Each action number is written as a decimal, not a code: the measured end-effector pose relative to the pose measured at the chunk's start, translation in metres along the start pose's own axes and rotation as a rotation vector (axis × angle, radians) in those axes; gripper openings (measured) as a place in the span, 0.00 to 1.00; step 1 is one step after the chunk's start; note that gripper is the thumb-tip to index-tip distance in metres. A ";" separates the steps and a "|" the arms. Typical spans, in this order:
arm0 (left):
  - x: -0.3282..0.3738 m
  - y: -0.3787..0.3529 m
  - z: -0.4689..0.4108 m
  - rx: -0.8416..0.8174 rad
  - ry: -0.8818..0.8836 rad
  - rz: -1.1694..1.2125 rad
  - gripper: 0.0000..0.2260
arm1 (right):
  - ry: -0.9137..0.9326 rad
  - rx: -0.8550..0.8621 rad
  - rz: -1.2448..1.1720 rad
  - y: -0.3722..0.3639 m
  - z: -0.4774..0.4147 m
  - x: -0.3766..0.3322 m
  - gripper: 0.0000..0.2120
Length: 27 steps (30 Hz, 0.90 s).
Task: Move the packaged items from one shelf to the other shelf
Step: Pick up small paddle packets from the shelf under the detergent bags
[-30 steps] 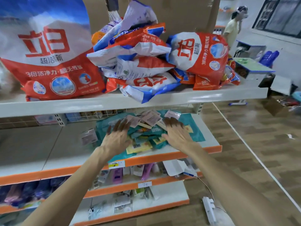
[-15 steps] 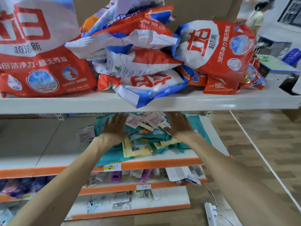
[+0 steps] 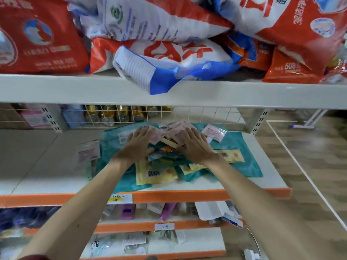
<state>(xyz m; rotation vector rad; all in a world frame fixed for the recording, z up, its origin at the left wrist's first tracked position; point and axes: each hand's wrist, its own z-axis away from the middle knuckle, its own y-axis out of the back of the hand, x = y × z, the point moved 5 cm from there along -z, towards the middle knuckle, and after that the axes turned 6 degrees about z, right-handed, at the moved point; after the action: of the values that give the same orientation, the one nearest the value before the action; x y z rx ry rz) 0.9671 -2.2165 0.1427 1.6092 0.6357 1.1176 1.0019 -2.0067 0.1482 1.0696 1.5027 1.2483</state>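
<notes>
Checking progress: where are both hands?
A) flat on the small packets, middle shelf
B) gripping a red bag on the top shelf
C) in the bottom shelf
A: the left hand and right hand lie with straight fingers on the small packets on the middle shelf.

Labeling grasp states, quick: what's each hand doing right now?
Left hand: open, fingers flat on the pile of small packets.
Right hand: open, fingers flat on the same pile, holding nothing.

The orange-edged shelf (image 3: 47,166) carries flat teal bags (image 3: 238,147), with a small clear packet (image 3: 89,152) just beside them. The white upper shelf (image 3: 75,89) carries piled detergent bags (image 3: 169,53).
</notes>
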 end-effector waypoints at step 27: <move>-0.003 0.029 0.050 0.232 -0.002 -0.119 0.14 | -0.033 -0.006 0.180 0.039 0.025 -0.010 0.08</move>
<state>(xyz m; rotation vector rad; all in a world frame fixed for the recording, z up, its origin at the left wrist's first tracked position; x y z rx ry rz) 1.0068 -2.2509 0.1666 1.7425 0.8746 0.9826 1.0311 -2.0063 0.1848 1.2373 1.4016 1.3503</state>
